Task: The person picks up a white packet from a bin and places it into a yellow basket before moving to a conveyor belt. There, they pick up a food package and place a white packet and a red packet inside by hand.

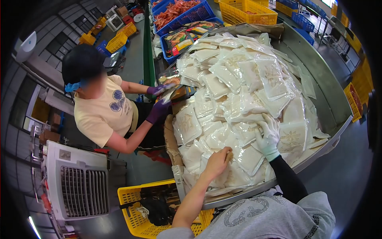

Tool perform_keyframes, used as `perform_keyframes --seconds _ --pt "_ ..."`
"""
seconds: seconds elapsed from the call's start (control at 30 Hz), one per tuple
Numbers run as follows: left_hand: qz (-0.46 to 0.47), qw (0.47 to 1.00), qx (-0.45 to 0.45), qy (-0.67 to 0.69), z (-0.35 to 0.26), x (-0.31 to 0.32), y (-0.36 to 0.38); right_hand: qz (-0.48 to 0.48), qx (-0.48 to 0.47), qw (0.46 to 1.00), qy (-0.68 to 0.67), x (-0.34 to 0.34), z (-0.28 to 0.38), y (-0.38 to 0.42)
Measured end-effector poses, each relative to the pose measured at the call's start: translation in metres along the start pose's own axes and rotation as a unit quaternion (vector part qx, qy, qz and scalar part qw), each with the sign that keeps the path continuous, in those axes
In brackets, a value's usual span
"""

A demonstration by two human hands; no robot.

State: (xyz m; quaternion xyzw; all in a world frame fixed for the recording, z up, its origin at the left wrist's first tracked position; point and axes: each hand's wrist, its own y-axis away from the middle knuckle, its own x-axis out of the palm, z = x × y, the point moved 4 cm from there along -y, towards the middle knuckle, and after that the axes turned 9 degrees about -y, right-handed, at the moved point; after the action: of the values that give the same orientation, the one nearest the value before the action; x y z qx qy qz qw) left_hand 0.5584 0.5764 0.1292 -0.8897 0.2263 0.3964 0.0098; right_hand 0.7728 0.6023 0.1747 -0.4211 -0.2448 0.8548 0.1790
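Note:
A large heap of clear plastic packets (238,87) with flat, pale contents fills a metal-walled bin (318,75). My left hand (218,161) is bare and closed above the near part of the heap. A small brownish bit shows at its fingertips, but I cannot make out what it is. My right hand (268,137), in a white glove below a black sleeve, lies on the packets with its fingers stretched out. Near its fingers is a packet with a flower-like pattern (292,135).
Across the left side, a person in purple gloves (159,109) handles printed packs. Blue crates (187,14) hold reddish items and printed packs (179,42). A yellow crate (149,229) with dark items stands below the bin. An air cooler (79,179) is at lower left.

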Motion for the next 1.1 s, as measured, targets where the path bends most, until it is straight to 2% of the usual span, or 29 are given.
perform_keyframes --seconds 0.83,1.03,1.1 --pt "0.003 1.000 0.003 -0.006 -0.0002 0.0001 0.0007 -0.009 -0.006 1.000 -0.016 -0.0018 0.0026 -0.0014" --pt "0.014 1.000 -0.024 -0.003 -0.0004 0.0007 0.0057 -0.011 -0.002 1.000 -0.024 -0.0032 0.0022 -0.0010" --pt "-0.046 0.998 0.040 -0.035 0.0004 -0.0070 0.0055 -0.015 -0.005 1.000 -0.027 -0.0010 0.0022 0.0024"
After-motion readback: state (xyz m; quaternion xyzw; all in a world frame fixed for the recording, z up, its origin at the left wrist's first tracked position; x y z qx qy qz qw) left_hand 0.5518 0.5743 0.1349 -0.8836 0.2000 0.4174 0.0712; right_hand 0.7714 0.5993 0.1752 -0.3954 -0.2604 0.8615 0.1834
